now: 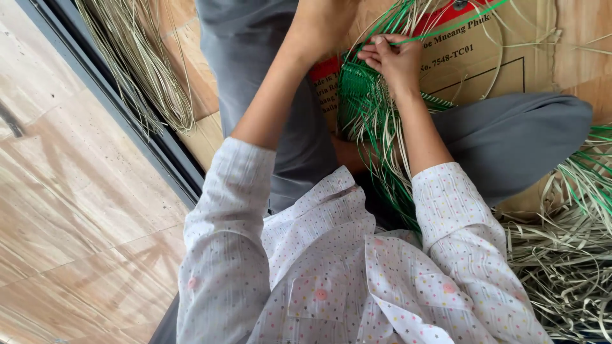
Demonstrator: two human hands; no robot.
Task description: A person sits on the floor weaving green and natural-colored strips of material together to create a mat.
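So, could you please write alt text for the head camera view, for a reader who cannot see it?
Seen from above, a seated person's right hand pinches a green strip above a green woven piece on their lap, while the left hand sits beside it, partly out of view. Flattened cardboard lies beneath, with pale dried strips piled on the floor.

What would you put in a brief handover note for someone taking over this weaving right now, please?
Right hand: pinching a green strip at the top of the green woven piece.
Left hand: mostly out of view at the top edge; what it grips cannot be told.
The woven piece rests between the legs, over a cardboard sheet.
Done: a dense woven section.
Left: many loose green and pale strands hang unwoven. Spare pale strips lie on the right.
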